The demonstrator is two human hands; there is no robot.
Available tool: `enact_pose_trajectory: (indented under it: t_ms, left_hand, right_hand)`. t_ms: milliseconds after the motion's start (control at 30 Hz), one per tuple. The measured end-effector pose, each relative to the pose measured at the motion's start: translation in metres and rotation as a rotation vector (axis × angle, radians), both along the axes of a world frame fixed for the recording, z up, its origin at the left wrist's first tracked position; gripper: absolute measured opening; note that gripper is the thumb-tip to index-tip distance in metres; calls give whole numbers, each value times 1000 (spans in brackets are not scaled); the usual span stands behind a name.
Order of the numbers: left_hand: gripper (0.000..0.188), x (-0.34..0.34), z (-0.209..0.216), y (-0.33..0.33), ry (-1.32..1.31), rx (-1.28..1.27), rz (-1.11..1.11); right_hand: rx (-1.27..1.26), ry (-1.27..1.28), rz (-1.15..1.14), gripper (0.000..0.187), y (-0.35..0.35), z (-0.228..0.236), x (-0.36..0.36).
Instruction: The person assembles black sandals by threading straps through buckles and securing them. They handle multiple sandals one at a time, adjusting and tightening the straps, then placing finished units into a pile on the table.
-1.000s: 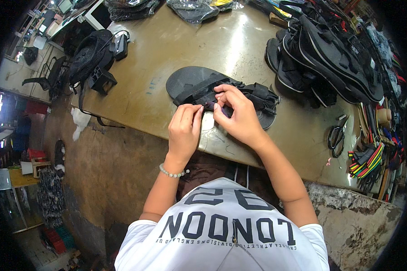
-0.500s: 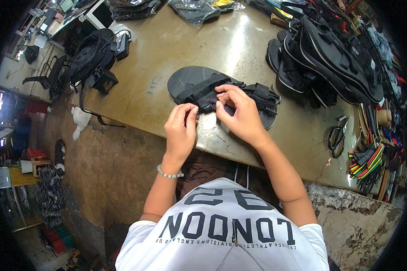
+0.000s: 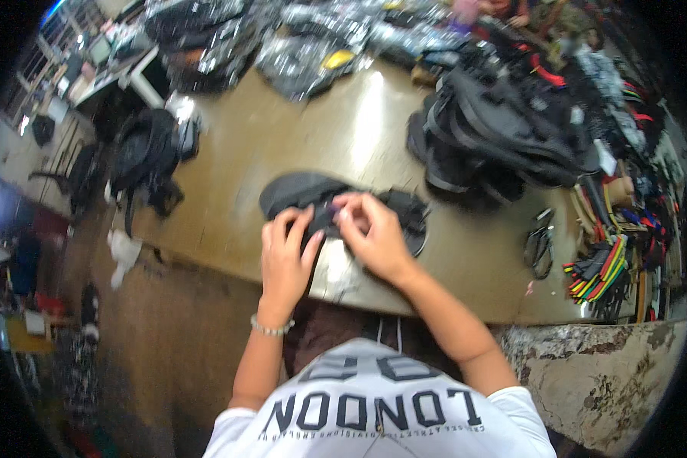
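A black sandal [image 3: 296, 191] lies sideways near the front edge of the metal-topped table [image 3: 229, 153], its dark straps bunched over the sole. My right hand [image 3: 375, 238] bends over the middle of the sandal, thumb and fingertips pinched on a strap; a small purplish spot shows by the fingertips. My left hand [image 3: 284, 256], with a beaded bracelet at the wrist, rests at the sandal's near side. Its thumb stands apart from the fingers, and the fingertips touch the straps. Motion blur hides the finer strap details.
Black sandals [image 3: 504, 137] are piled at the right back. Scissors [image 3: 540, 244] and a bundle of striped straps [image 3: 601, 271] lie at the right. Plastic-wrapped packs [image 3: 305, 57] line the far edge. A black backpack [image 3: 145, 153] sits at the left corner.
The view has shifted, so the table and sandal appear lower in the picture. My left thumb has parted from its fingers, while my right hand keeps its pinch at the straps.
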State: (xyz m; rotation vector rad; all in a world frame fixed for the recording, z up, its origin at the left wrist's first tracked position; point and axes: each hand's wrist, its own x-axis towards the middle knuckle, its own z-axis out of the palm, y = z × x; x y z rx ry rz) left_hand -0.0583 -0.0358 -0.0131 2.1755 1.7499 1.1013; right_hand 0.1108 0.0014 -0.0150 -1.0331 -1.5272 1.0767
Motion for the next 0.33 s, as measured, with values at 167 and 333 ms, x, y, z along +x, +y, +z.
enact_pose_trajectory:
  t_ms: [167, 333]
  left_hand:
    - [20, 3, 25, -11, -136, 12, -116]
    - [35, 18, 52, -21, -141, 262, -391]
  right_hand:
    - [143, 347, -238, 15, 13, 33, 36]
    - [185, 318, 18, 17, 5, 36, 29]
